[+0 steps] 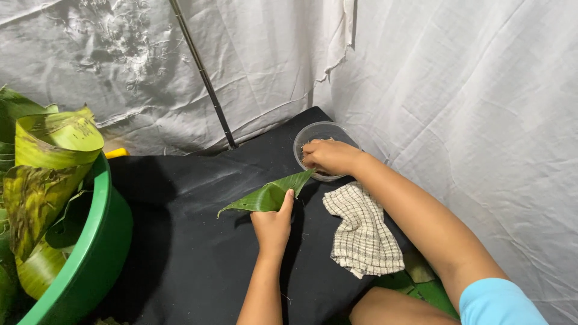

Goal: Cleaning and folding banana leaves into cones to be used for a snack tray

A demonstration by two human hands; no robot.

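Leaf-filling step: left hand [274, 224] pinches a folded leaf [269, 195] on the bench [180, 253], while right hand [328, 156], fingers bunched inside the bowl [322, 135] just beyond, must next carry its pinch leafward.

White sheet walls [469, 90], black floor cloth [180, 241]

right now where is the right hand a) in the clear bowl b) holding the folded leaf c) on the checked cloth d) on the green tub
a: the right hand reaches into the clear bowl at the back of the black mat, while the left hand holds the folded leaf and the checked cloth lies untouched.
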